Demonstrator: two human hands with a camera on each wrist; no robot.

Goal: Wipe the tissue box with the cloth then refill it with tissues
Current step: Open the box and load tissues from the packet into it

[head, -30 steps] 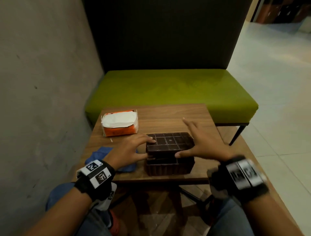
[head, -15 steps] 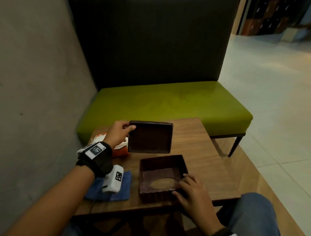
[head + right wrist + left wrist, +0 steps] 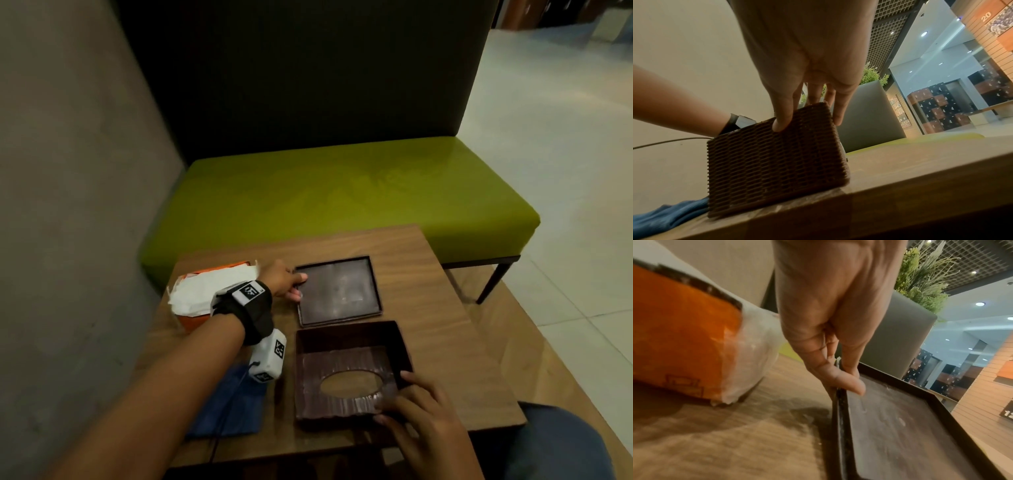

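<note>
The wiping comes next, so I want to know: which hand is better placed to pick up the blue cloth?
Left, probably. The blue cloth lies on the left of the table, under the left forearm. The left hand only pinches the flat lid, already set down. The right hand grips the open box, steadying it.

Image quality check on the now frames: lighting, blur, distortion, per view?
Head view: dim and warm, with glare on the green bench; the right hand is slightly soft. Left wrist view: strong wide-angle stretch; the orange tissue pack and the table are smeared, while the left hand pinching the lid is sharper. Right wrist view: the woven tissue box is fairly sharp, the blue cloth blurred, the ceiling lights bright.
</note>
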